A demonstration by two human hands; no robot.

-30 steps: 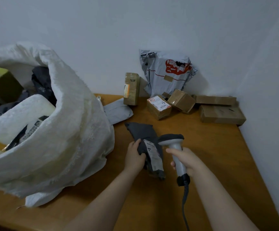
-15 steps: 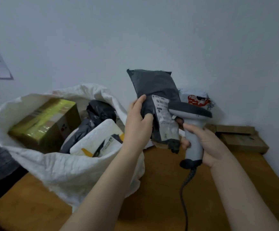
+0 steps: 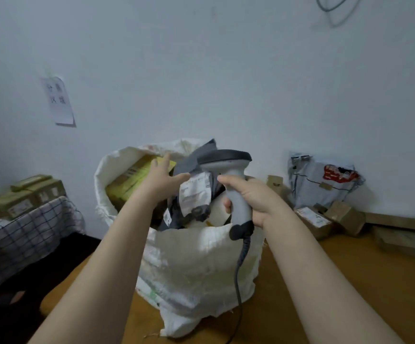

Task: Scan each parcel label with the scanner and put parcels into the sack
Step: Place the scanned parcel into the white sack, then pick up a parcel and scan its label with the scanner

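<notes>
Left hand [image 3: 163, 179] is spread wide over the mouth of the sack [image 3: 201, 264], open so the grey parcel [image 3: 194, 193] at its fingertips can drop in, label up. Right hand [image 3: 253, 197] grips the scanner [image 3: 226, 157] upright at the parcel's 3 o'clock, ready for the boxes [image 3: 345, 216] on the surface [image 3: 350, 281].

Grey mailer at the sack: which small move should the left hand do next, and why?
Probably withdraw the left hand toward the labelled box: its fingers are spread, the grey mailer already lies in the sack mouth, and the right hand holds the scanner.
</notes>
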